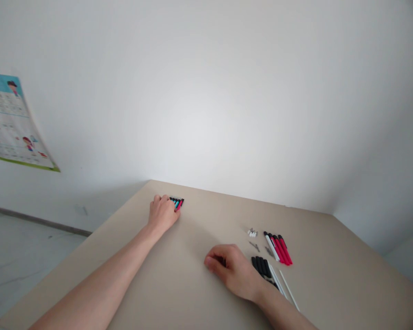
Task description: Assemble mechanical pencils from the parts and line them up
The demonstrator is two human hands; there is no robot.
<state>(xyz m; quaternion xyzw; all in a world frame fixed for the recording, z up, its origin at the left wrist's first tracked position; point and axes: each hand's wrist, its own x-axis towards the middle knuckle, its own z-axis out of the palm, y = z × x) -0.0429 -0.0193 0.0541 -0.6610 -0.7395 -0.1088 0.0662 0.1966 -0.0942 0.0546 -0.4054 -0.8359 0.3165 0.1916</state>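
My left hand [163,213] reaches to the far left part of the beige table [199,229], fingers curled on a small row of pens [177,202] with black, teal and red parts. My right hand [232,270] rests on the table nearer to me, fingers curled under; what is inside them is hidden. Just right of it lie a bunch of black pen parts [261,266] and thin white tubes [285,286].
Farther right lie red and white pen barrels [278,247], small white pieces [252,233] and little grey metal bits [255,246]. A white wall stands behind the table. A poster [10,123] hangs on the left wall above the floor.
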